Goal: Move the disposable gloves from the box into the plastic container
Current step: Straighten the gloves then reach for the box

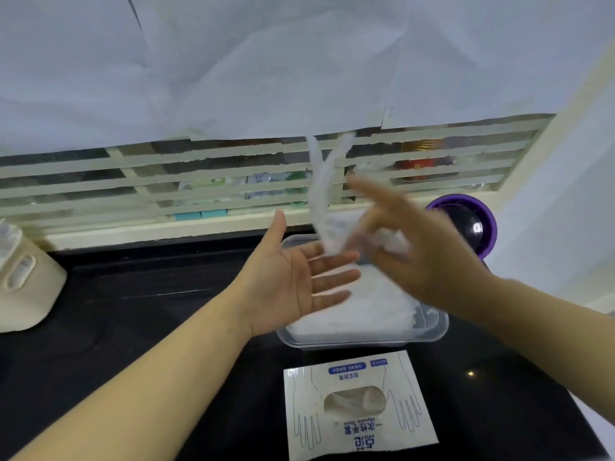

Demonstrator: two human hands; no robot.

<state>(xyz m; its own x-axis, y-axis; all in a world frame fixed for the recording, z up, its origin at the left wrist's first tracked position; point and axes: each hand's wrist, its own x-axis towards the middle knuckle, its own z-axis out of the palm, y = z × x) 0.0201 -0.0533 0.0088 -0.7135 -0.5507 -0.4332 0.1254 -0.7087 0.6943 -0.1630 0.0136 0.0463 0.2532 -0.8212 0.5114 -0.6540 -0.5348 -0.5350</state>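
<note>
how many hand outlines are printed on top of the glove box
2. One outline sits left of the glove box's oval opening in this view, the other right of it. The box's other faces are hidden.

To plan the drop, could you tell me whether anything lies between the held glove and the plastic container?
Yes: the open left hand lies just under the glove that the right hand grips, over the lidless plastic container.
</note>
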